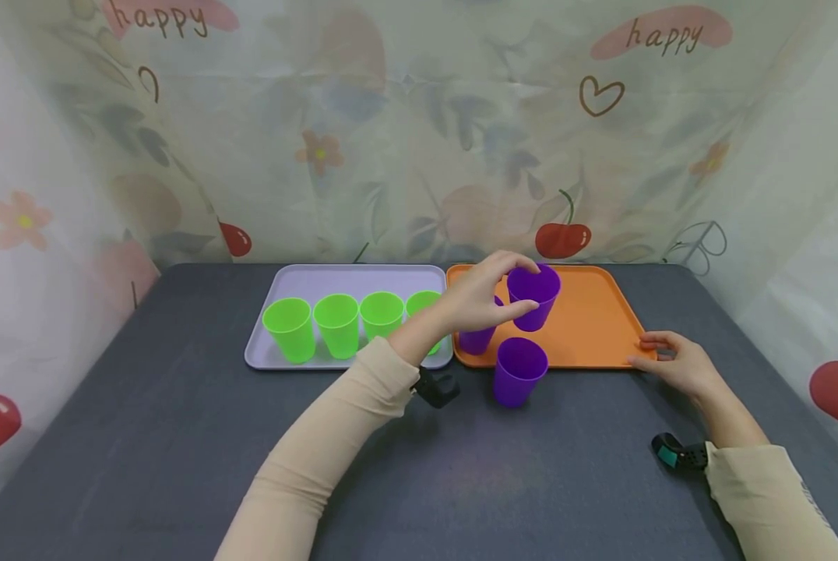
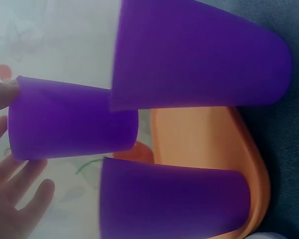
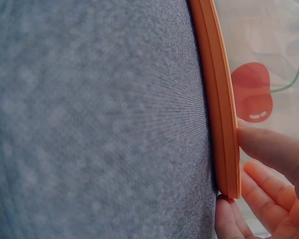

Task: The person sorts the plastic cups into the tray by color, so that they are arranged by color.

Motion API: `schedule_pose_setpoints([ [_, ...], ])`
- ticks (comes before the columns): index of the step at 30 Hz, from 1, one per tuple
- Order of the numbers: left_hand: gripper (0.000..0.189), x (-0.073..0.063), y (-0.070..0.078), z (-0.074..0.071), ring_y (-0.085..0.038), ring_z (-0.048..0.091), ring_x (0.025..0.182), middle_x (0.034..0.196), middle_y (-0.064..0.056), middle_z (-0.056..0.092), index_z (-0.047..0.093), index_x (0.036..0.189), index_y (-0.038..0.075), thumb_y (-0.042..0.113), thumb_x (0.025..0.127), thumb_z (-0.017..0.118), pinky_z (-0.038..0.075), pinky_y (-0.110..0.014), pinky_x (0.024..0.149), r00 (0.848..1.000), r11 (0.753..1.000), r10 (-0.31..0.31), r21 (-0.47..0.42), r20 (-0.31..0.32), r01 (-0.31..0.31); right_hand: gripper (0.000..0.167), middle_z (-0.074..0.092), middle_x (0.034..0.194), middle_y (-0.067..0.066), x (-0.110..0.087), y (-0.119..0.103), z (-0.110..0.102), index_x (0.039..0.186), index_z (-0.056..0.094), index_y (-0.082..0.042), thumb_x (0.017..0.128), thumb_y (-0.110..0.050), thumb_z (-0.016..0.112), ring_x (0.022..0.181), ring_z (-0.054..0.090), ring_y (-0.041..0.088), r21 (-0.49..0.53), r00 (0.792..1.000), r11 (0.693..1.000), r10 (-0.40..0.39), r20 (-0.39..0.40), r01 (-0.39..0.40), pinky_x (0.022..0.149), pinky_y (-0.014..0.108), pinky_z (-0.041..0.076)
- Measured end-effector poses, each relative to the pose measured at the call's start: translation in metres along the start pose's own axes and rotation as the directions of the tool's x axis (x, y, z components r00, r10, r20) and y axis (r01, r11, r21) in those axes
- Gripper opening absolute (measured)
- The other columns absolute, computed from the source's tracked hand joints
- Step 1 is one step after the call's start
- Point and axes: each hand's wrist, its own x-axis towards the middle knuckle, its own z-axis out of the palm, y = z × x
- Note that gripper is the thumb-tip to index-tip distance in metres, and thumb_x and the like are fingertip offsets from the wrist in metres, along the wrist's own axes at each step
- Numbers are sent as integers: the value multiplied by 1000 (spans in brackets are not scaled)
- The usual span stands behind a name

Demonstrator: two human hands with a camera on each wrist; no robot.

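Observation:
My left hand holds a purple cup by its rim, thumb on the near side and fingers on the far side. In the left wrist view this held cup appears beyond two other purple cups. One of those, a purple cup partly hidden by my left hand, stands at the left end of the orange tray. The other purple cup is upright at the tray's front edge. My right hand grips the tray's front right corner, its thumb against the rim in the right wrist view.
To the left, a pale lilac tray adjoins the orange one and bears a row of several green cups. The rightmost is partly covered by my left arm. A printed curtain hangs behind the dark table.

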Motion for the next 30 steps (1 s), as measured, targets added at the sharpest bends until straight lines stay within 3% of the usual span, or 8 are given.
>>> schedule_pose_setpoints([
  [15,43,8,-14,15,-15,47,121,127,-2,53,52,122,12,29,86,67,41,-26,100,991,993,-94,83,92,86,70,40,135,34,0,-1,-1,135,36,8,90,-40,59,122,39,49,-3,1000,1000,-1,-2,1,93,55,41],
  [22,46,10,-16,18,-15,53,112,128,-3,54,50,124,10,30,86,67,45,-23,92,987,988,-94,138,128,76,69,39,135,34,0,0,-1,135,35,8,90,-38,59,121,40,50,-2,1000,1000,4,1,-4,93,55,41],
  [26,48,10,-15,19,-16,57,106,128,-3,56,49,125,11,31,85,67,44,-25,95,984,982,-118,165,135,96,69,39,136,34,0,0,0,135,35,8,90,-39,59,122,39,49,5,1000,1000,7,-1,-7,94,56,40],
  [30,50,10,-17,21,-15,55,116,128,-1,58,50,125,13,35,85,67,41,-31,102,981,970,-142,215,130,112,69,40,135,33,-2,-1,1,135,36,7,90,-39,59,122,40,49,12,1000,1000,7,-5,-7,94,55,40],
])
